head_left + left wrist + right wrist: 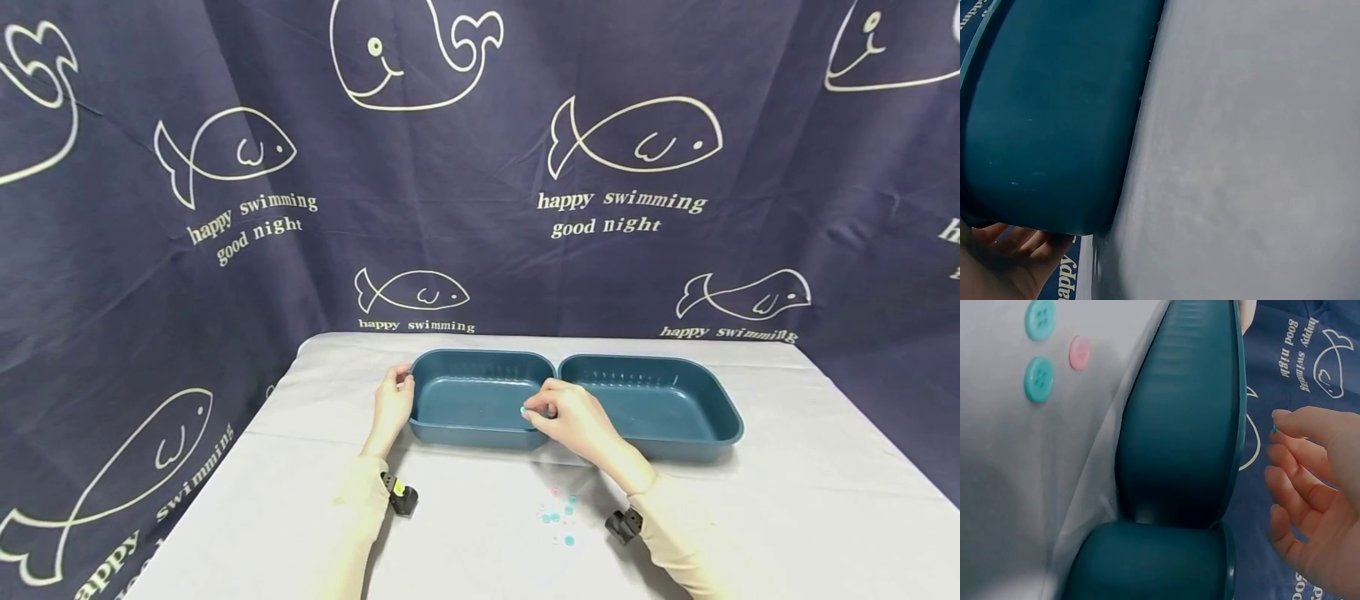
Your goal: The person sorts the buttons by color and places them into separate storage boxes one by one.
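Two dark teal plastic bins stand end to end on the white cloth. At the outer end of the left bin [480, 434] is my left hand [393, 402], holding its end wall; the left wrist view shows those fingers [1041, 250] against the wall's outer side. My right hand [573, 414] is over the inner end of the same bin, pinching a small teal button [1274, 429] between thumb and index finger. The right bin [675, 451] lies behind that hand. Nearer me, several loose teal, pink and pale buttons [569, 541] are scattered on the cloth.
The table [465, 525] is covered in white cloth, and a dark blue curtain [480, 233] with white fish prints hangs behind it and at the sides. A small black camera sits on the left wrist [402, 497], another on the right [623, 526].
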Demonstrator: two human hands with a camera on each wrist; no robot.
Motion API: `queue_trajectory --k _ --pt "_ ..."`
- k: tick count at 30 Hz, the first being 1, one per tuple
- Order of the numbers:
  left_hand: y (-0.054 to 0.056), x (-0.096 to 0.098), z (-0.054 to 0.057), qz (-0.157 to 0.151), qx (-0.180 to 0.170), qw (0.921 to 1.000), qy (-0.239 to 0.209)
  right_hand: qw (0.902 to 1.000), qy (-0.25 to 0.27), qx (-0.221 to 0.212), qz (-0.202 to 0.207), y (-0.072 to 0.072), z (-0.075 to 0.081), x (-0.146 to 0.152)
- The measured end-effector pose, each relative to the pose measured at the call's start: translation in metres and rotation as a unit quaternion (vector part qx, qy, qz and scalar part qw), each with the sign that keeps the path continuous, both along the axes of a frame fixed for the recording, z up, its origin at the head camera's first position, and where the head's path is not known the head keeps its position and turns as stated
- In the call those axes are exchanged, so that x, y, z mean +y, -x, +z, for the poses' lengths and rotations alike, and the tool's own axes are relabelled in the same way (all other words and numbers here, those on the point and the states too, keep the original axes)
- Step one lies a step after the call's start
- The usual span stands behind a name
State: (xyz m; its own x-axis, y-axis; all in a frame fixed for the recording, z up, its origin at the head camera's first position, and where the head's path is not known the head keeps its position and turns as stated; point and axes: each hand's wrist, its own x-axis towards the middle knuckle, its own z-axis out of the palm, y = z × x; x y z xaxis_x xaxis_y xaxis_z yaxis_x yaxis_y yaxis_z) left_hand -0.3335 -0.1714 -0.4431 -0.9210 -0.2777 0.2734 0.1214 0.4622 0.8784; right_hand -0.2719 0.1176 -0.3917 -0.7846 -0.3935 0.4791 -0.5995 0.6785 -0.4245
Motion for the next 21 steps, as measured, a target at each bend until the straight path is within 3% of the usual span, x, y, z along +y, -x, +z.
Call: queue_trajectory --k 21 --pt "0.001 -0.001 -0.002 -0.003 -0.003 1.0 -0.001 0.9999 -0.009 0.003 0.008 0.018 -0.006 -0.018"
